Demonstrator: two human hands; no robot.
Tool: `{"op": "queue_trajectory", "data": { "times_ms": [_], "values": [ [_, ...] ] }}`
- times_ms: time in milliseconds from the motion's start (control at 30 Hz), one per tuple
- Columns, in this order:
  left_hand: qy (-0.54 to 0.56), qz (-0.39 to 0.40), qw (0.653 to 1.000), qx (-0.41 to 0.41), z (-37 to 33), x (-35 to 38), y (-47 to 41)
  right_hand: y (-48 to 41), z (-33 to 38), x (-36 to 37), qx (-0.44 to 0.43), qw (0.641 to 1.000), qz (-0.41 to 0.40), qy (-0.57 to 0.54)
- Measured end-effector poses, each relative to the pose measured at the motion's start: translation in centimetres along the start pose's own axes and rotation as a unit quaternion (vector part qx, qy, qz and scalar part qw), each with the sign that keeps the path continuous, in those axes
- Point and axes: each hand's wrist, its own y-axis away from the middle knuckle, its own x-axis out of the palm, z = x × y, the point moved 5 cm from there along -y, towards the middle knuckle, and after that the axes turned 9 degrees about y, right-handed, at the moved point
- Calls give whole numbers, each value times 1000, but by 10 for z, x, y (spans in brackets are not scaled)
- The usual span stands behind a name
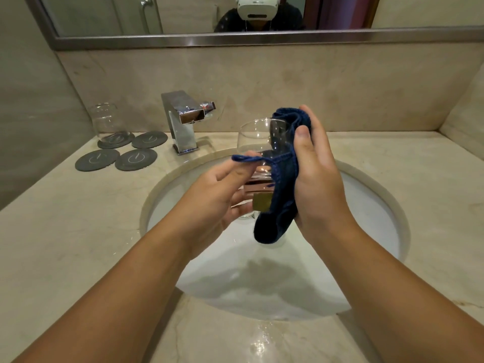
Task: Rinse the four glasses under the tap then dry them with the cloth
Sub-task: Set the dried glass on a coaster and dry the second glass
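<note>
Above the white sink (366, 195) I hold a clear glass (255, 142) upright. My left hand (217, 195) grips its lower part and base from the left. My right hand (318, 174) presses a dark blue cloth (284, 184) against the glass's right side, with part of the cloth tucked over the rim. A thin edge of the cloth runs across the front of the glass. A second clear glass (108, 124) stands upside down on a grey coaster (115, 141) at the back left. The chrome tap (184, 119) stands behind the sink; no water runs from it.
Three more grey coasters (136, 159) lie bare on the beige stone counter (65, 231) left of the tap. A mirror (183, 17) hangs above the backsplash. Water drops lie on the counter's front edge.
</note>
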Motion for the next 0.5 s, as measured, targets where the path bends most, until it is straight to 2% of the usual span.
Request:
{"op": "queue_trajectory", "data": {
  "times_ms": [133, 267, 500],
  "values": [
    [-57, -44, 997, 30, 1, -5, -6, 1, 0, -2, 1, 1000, -5, 16],
    [-57, -106, 989, 86, -4, -8, -6, 3, 7, -4, -22, 999, -3, 44],
    [-96, -99, 987, 88, -5, 0, -3, 5, 7, -2, -53, 996, 14, 68]
  ]
}}
